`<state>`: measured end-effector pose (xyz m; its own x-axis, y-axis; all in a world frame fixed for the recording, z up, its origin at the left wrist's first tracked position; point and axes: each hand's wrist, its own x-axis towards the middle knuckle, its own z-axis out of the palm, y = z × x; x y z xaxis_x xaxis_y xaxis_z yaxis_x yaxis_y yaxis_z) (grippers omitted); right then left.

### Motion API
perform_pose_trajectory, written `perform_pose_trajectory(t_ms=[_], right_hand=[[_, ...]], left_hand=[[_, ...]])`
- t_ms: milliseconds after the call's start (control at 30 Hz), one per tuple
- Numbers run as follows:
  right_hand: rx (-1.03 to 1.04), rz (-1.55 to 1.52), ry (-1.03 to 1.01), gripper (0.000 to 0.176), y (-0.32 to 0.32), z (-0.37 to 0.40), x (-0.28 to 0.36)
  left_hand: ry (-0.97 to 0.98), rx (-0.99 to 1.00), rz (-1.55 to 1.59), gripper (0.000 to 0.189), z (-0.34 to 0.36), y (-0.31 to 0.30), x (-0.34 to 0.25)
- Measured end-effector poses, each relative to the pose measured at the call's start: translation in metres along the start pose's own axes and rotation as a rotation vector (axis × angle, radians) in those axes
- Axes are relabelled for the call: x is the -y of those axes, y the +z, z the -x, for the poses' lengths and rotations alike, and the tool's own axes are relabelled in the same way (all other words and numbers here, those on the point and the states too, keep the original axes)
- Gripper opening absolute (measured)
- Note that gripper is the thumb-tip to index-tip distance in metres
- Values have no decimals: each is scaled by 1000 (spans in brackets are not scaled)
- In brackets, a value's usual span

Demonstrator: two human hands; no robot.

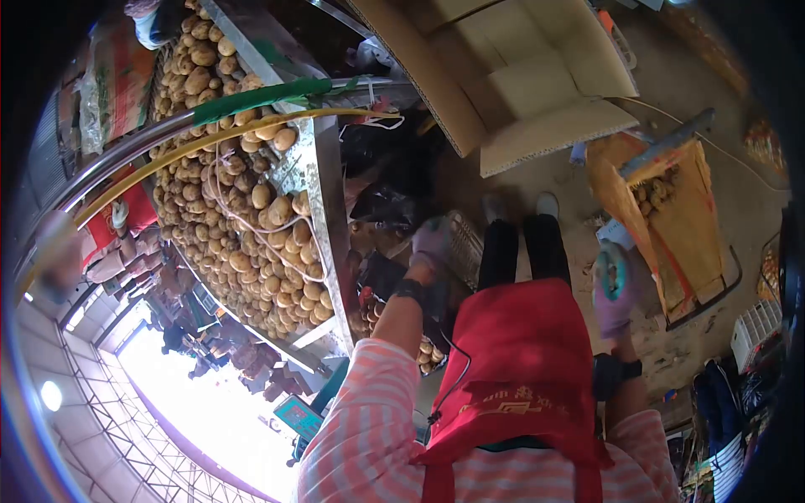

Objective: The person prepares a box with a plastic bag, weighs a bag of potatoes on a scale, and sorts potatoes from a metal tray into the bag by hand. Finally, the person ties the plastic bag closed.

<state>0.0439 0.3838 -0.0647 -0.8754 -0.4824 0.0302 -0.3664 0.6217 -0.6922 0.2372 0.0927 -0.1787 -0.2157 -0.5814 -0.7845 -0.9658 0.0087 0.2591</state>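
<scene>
So the left hand [432, 238] looked gloved in thin lilac stuff and hung over a dark jumble, right next to a metal mesh crate [464, 254]. Its fingers blended into the shadow, so I couldn't tell if that grip was clenched on something or released. The right hand [615, 293] was gloved in lilac too, with a glossy teal patch around something pale, and I couldn't tell if that was an object or just the glove, so I can't call that grip either. A whitish, flat-looking piece [616, 233] sat just beyond its fingertips, and near it stood a tan, stiff-sided bin [696, 247] with a dull bar across it and some small potatoes [657, 196] inside, partly hidden by its walls.

Over on the left, a metal-edged bench [334, 201] was heaped with round, dusty-skinned potatoes [243, 243]. A smooth pipe wrapped in green [251, 99] and a yellow hose [168, 162] crossed in front, hiding some of the pile. The corrugated carton [520, 71] up top had its flaps spread and got cut off by the frame. Crinkly black plastic [386, 205] lay between the bench and left hand, too dark to make out much.
</scene>
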Motion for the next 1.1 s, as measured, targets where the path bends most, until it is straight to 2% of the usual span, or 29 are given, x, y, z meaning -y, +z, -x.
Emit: perform_pose_trajectory(t_ms=[67, 167, 200, 267, 300, 333, 367, 400, 433, 467, 500, 533, 600, 633, 700, 800, 867, 900, 933, 967, 1033, 1100], right_hand=[[124, -142, 168, 24, 23, 11, 0], [188, -181, 172, 25, 50, 14, 9], [218, -244, 196, 25, 57, 17, 10], [242, -229, 181, 25, 69, 23, 7], [274, -244, 225, 25, 75, 29, 2], [304, -258, 267, 26, 80, 33, -2], [305, -258, 267, 26, 82, 33, -3], [318, -271, 340, 26, 81, 33, -2], [331, -284, 412, 26, 80, 32, -2], [331, -285, 408, 26, 79, 32, -3], [308, -277, 385, 26, 79, 32, -6], [283, -268, 363, 25, 78, 31, -8], [292, -232, 372, 25, 78, 31, -13], [303, -193, 384, 25, 78, 31, -14], [277, -239, 366, 25, 82, 31, -12], [264, -333, 380, 24, 89, 29, -5], [278, -382, 410, 24, 93, 29, 4], [306, -463, 501, 23, 95, 30, 8], [333, -544, 594, 22, 96, 32, 11], [333, -545, 595, 22, 98, 34, 12], [313, -535, 504, 20, 102, 38, 13], [327, -513, 506, 19, 99, 37, 15]], left_hand=[[317, -202, -309, 36, -79, 3, 47], [270, -183, 684, 32, -134, -25, 18], [185, -124, 1073, 31, -145, -32, -2], [109, -283, 1183, 29, -159, -43, -45], [104, -283, 1182, 29, -166, -47, -61], [2, -353, 1088, 28, -176, -52, -72], [-97, -420, 993, 28, -190, -54, -75], [-98, -421, 995, 28, -204, -55, -76], [-184, -462, 992, 29, -220, -53, -70], [-270, -503, 989, 31, -220, -57, -74], [-267, -507, 991, 31, -215, -61, -73], [-102, -550, 227, 37, -206, -64, -69], [66, -538, -537, 43, -196, -67, -62], [34, -598, -228, 44, -199, -63, -49], [5, -651, 81, 45, -188, -66, -43], [-93, -702, 81, 43, -157, -73, -37], [-202, -517, -193, 40, -139, -80, -37], [-204, -480, -256, 39, -134, -79, -30], [-179, -469, -273, 38, -128, -79, -22], [-109, -524, -228, 37, -121, -77, -11], [65, -670, -107, 36, -112, -75, 5], [240, -793, -25, 35, -107, -74, 15]])
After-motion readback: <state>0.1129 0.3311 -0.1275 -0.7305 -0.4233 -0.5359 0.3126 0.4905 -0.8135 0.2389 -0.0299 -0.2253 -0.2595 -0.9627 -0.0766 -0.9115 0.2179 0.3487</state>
